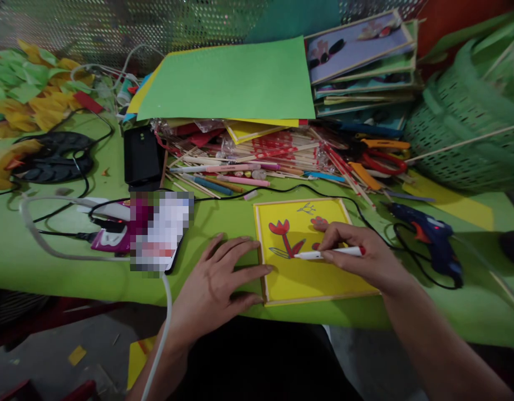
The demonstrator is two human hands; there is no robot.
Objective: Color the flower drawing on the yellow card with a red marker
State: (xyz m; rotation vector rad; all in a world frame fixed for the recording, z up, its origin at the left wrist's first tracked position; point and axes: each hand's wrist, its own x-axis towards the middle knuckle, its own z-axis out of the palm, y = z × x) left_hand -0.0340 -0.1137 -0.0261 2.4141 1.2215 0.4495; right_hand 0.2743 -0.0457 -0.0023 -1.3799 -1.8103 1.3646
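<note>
A yellow sheet framed with thin wooden sticks (307, 284) lies on the green tabletop in front of me. Drawn on it are a red tulip (279, 227) with dark outlines, another red flower partly covered by my fingers, and a small dark sketch near the top. My right hand (361, 250) grips a white felt-tip pen with a red end (338, 253); its tip points left, at the base of the tulip's leaves. With fingers spread, my left hand (223, 275) rests flat at the frame's left edge, its fingertips touching the frame.
Left of my hand lies a phone (162, 231) beside a purple power strip (110, 236). A blue glue gun (432, 236) with a looped cord lies right. Behind are loose pens and sticks (240, 167), scissors (384, 159), green sheets (231, 83), stacked framed pictures (361, 50) and a green basket (469, 117).
</note>
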